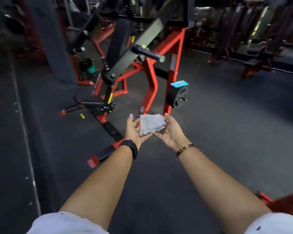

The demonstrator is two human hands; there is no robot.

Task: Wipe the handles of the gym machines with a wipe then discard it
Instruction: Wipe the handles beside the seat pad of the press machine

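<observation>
One wipe [151, 124], a pale, crumpled, roughly square sheet, lies across the fingers of two hands held side by side, palms up. The left hand [136, 132] and right hand [169, 133] are both spread, thumbs raised, neither clamped on the sheet. A black watch [130, 147] bands the left wrist, a thin gold bangle [185, 148] the right. Beyond stands a machine with a red tubular steel frame [152, 78], one black cylindrical handle [149, 54] with a metal end, and one round black weight plate [177, 97] carrying a flat blue packet [179, 83]. The floor [227, 132] is dark and matte.
</observation>
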